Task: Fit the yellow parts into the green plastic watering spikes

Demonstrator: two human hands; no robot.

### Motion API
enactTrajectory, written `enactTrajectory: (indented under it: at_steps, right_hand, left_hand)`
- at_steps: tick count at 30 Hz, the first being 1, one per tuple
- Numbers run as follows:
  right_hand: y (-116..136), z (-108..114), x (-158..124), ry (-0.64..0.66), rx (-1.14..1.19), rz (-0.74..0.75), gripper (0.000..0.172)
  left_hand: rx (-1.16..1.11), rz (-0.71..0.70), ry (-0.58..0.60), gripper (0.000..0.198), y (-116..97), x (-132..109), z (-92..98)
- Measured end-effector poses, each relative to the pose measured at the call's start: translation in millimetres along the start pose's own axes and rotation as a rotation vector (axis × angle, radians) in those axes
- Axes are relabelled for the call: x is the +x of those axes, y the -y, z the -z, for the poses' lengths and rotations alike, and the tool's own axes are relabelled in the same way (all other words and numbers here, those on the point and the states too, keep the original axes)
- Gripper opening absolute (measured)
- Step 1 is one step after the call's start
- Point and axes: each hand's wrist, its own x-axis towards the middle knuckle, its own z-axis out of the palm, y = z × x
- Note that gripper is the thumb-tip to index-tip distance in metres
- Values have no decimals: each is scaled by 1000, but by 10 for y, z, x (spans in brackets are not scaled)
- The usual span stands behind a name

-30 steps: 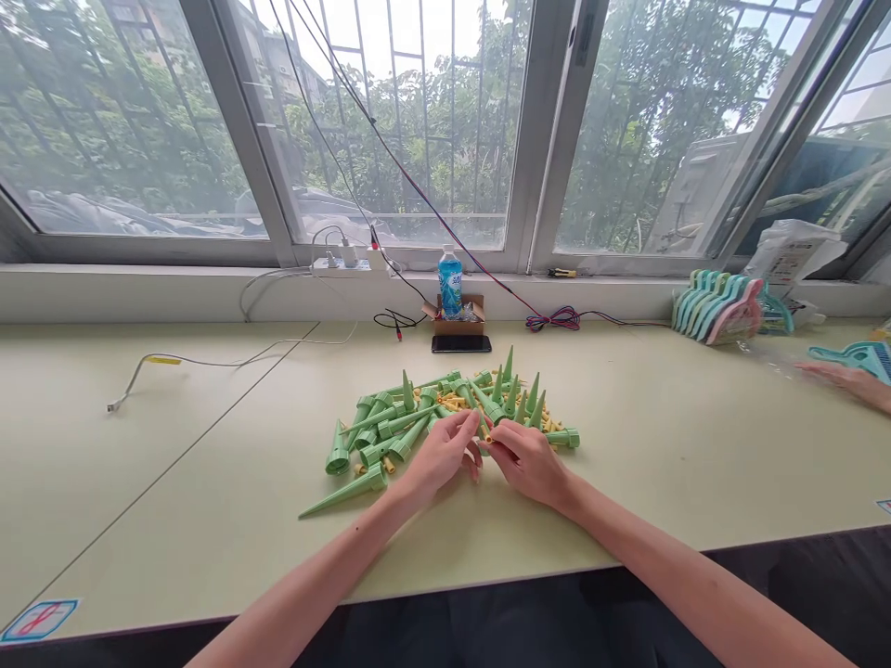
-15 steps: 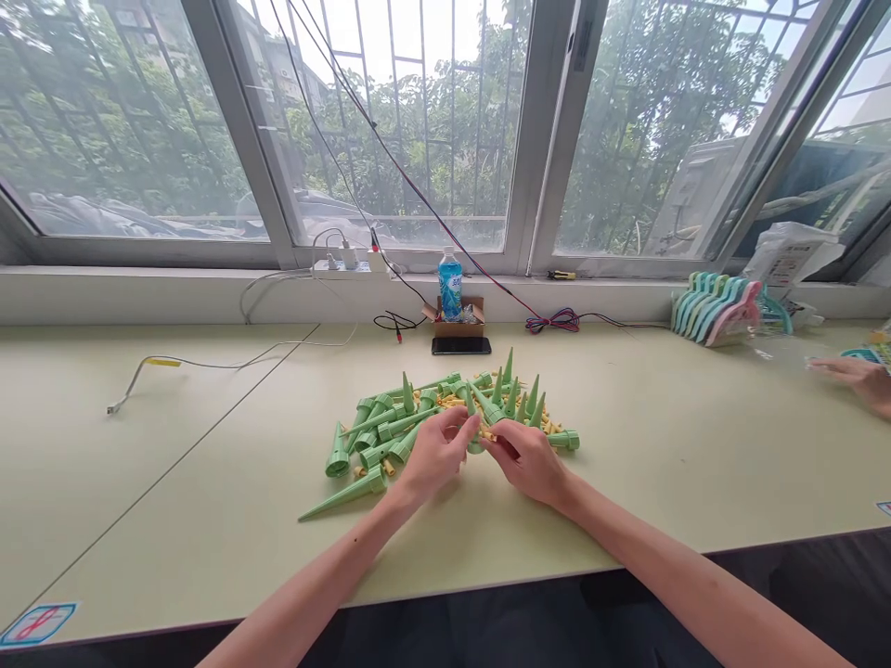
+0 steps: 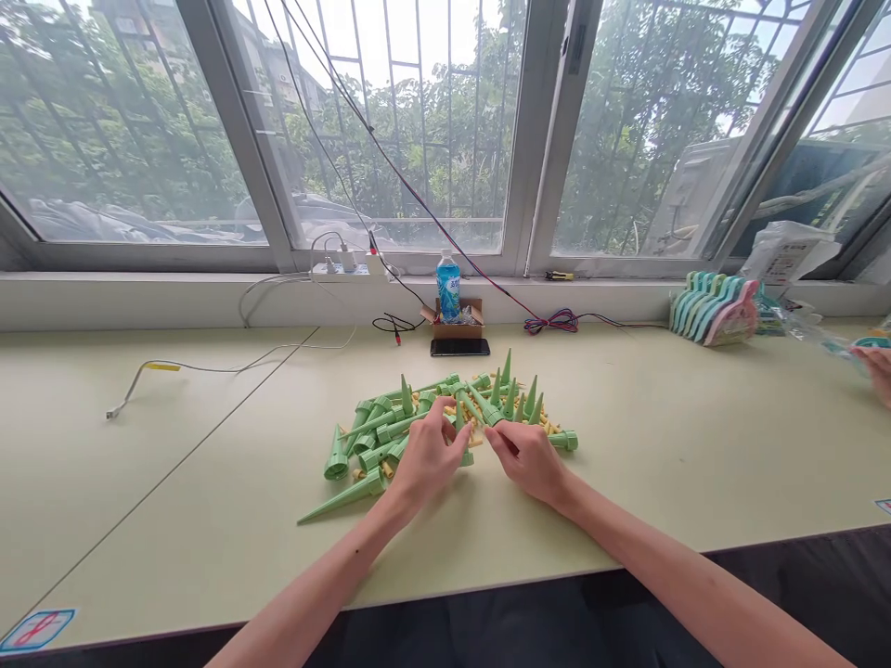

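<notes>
Left grip (image 3: 427, 455) wide around spike (image 3: 459, 417)

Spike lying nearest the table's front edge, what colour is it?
Light green; the spike shows best in the head view.

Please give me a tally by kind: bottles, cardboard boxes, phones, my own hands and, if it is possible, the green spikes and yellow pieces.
Bottle: 1
Cardboard box: 1
Phone: 1
Left hand and right hand: 2
Total counted: 5
Green spikes and yellow pieces: too many overlap or are hidden for a sure count.
</notes>
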Motion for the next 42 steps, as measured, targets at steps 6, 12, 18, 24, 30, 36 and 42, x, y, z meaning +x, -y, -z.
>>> enactTrajectory:
  at_steps: [6, 12, 18, 24, 30, 36, 42]
  right_hand:
    - [-3, -12, 13, 6, 2, 16, 40]
    - [2, -14, 20, 18, -18, 13, 40]
    - [1, -6, 20, 23, -31, 12, 41]
    - [3, -9, 14, 34, -30, 5, 41]
    - [0, -5, 13, 45, -7, 0, 40]
    - [-9, -11, 5, 57, 2, -2, 41]
    - [-14, -14, 7, 60, -2, -2, 41]
  left_hand:
    - [80, 58, 116, 32, -8, -4, 25]
    - [198, 80, 123, 18, 25, -10, 39]
    - [326, 96, 120, 14, 36, -33, 74]
    - [356, 109, 169, 18, 24, -38, 91]
    - [408, 111, 195, 21, 13, -35, 108]
    - [454, 85, 199, 26, -12, -27, 111]
    - [407, 110, 198, 27, -14, -14, 115]
